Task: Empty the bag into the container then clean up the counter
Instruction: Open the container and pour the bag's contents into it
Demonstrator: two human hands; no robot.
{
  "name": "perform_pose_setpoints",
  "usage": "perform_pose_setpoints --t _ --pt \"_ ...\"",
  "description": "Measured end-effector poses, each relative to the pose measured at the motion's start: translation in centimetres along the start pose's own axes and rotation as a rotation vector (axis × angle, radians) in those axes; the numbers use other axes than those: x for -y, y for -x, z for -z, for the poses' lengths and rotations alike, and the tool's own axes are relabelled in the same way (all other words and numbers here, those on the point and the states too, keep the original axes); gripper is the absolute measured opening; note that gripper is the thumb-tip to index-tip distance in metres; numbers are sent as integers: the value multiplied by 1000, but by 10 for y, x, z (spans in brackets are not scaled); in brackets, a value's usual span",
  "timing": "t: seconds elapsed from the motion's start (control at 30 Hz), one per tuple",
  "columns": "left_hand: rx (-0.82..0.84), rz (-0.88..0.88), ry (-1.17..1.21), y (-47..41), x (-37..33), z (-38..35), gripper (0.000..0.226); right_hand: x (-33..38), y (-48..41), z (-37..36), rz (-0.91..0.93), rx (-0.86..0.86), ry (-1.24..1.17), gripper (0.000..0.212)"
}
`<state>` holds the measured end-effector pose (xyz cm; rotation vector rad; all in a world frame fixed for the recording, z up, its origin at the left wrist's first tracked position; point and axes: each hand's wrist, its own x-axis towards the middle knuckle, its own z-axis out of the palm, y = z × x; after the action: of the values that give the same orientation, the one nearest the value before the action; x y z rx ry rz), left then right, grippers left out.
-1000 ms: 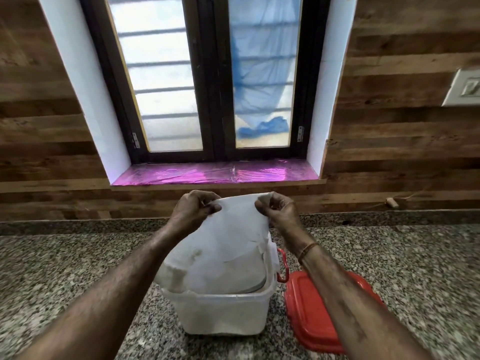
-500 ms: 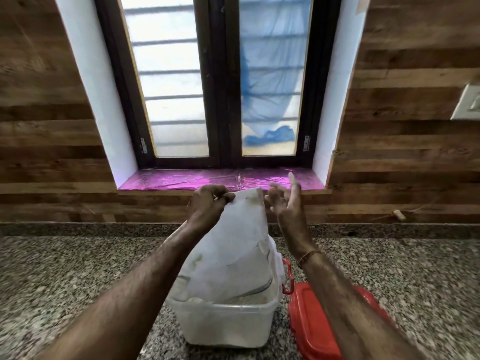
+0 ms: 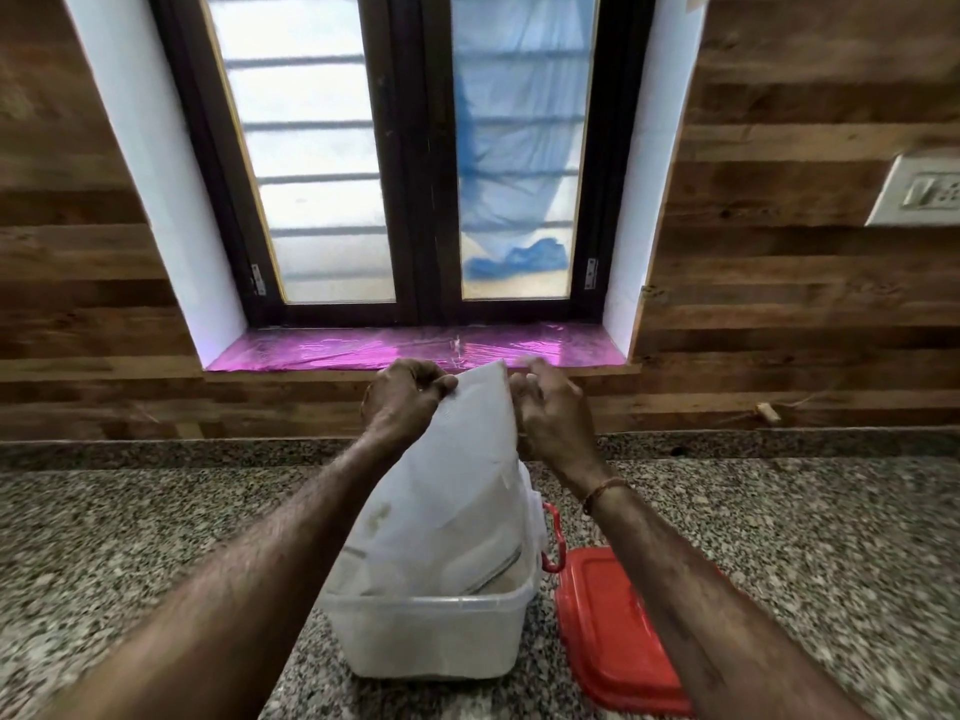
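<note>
A white bag (image 3: 447, 491) hangs upside down, its lower end inside a translucent plastic container (image 3: 431, 636) on the granite counter (image 3: 156, 537). My left hand (image 3: 400, 402) pinches the bag's raised upper left corner. My right hand (image 3: 550, 413) is curled against the bag's upper right edge; its fingers look closed on the edge, partly blurred. The container's contents are hidden by the bag. A red latch (image 3: 553, 537) sticks up at the container's right side.
A red lid (image 3: 613, 631) lies flat on the counter right of the container, under my right forearm. A window with a pink-lined sill (image 3: 363, 350) stands behind. A wall socket (image 3: 919, 194) is at the far right.
My right hand let go of the bag's top and opened half a second ago; now it has curled back onto the bag's right edge. The bag's top has narrowed and risen.
</note>
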<state>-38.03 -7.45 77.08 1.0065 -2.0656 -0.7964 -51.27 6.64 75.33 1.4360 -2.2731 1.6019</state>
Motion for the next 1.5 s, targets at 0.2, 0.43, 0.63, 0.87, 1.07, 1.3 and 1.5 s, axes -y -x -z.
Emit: perform_pose_setpoints --t 0.2,0.43,0.63,0.87,1.07,1.3,1.5 --pt "42 7 83 -1 8 9 19 -23 5 5 -183 361 -173 68" --pt "178 -104 -97 4 -7 10 21 -11 1 -8 -191 171 -423 40" --pt "189 -123 -303 19 20 28 26 -26 -13 -3 -296 14 -334 24" --pt "181 -186 -403 36 33 40 5 14 -8 -30 221 294 629 33" --pt "156 -66 -542 27 56 77 58 11 -23 -21 106 202 608 13" --pt "9 -288 -467 21 48 69 43 41 -18 -63 286 217 490 17" --pt "-63 -304 -71 31 84 82 104 44 -37 -50 38 233 370 21"
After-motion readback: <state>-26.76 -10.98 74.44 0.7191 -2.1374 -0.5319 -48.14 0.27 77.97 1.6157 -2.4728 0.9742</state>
